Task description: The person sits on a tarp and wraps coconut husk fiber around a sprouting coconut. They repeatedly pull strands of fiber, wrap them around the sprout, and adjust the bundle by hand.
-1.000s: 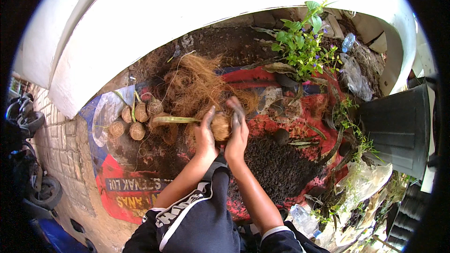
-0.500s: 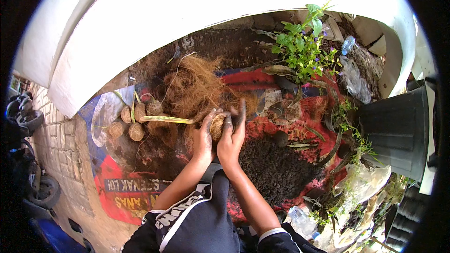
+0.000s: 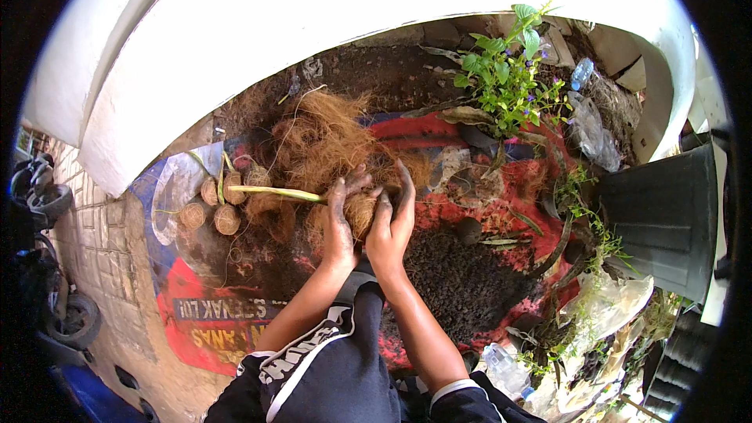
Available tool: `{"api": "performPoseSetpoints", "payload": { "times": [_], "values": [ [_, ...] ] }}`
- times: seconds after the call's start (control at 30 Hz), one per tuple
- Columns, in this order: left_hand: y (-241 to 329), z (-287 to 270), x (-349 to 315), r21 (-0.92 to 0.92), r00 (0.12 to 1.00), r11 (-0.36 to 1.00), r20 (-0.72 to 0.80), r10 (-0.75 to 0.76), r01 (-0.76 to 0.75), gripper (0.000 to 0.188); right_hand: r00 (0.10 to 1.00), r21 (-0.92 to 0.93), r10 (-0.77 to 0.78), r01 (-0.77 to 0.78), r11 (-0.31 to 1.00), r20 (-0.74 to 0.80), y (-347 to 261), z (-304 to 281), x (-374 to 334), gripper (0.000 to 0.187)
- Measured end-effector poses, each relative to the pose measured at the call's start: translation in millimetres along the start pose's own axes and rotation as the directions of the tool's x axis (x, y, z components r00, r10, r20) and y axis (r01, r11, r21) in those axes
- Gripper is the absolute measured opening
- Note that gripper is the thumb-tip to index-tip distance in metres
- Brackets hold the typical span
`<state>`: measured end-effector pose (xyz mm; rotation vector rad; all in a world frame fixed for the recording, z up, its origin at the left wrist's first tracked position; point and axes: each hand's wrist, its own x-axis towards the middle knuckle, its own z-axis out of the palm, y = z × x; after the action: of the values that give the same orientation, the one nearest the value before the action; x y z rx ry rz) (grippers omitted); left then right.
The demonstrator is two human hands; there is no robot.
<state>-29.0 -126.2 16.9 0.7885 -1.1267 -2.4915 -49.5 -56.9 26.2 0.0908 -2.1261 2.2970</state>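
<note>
Cupped between my two hands is a fibre-wrapped plant ball point(image 3: 359, 216), brown and stringy. A long pale-edged green leaf point(image 3: 278, 191) extends from it to the left. My left hand point(image 3: 340, 223) curves round its left side, while my right hand point(image 3: 391, 227) presses on its right side with the index finger stretched up. Both hands are dark with soil. Beyond them lies a loose heap of brown coconut fibre point(image 3: 329, 129). Several finished-looking round fibre balls point(image 3: 227, 220), some with leaves, sit to the left.
A mound of dark soil point(image 3: 462, 282) lies to the right on a red and blue printed sheet point(image 3: 192, 290). Farther right stand a flowering plant point(image 3: 505, 82) and a dark bin point(image 3: 658, 219). A white curved wall point(image 3: 352, 0) borders the far side. Motorbike wheels point(image 3: 74, 321) show at left.
The ball has turned between my hands, and its leaf now slants slightly up to the left. My left fingers have lifted and spread a little; my right index finger has shifted slightly up.
</note>
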Motion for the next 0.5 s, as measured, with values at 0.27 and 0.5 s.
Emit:
{"api": "performPoseSetpoints", "payload": {
  "times": [0.27, 0.5],
  "values": [
    [5, -23, 12, -0.491, 0.922, 0.802, 0.006, -0.387, 0.34, 0.033, 0.927, 0.26, 0.168, -0.262, 0.929, 0.335, 5, -14, 26, 0.056],
    [-6, -26, -2, -0.423, 0.945, 0.858, 0.267, -0.188, 0.29, 0.045, 0.697, -0.11, -0.395, 0.56, 0.821, 0.599, -6, -28, 33, 0.081]
  ]
}}
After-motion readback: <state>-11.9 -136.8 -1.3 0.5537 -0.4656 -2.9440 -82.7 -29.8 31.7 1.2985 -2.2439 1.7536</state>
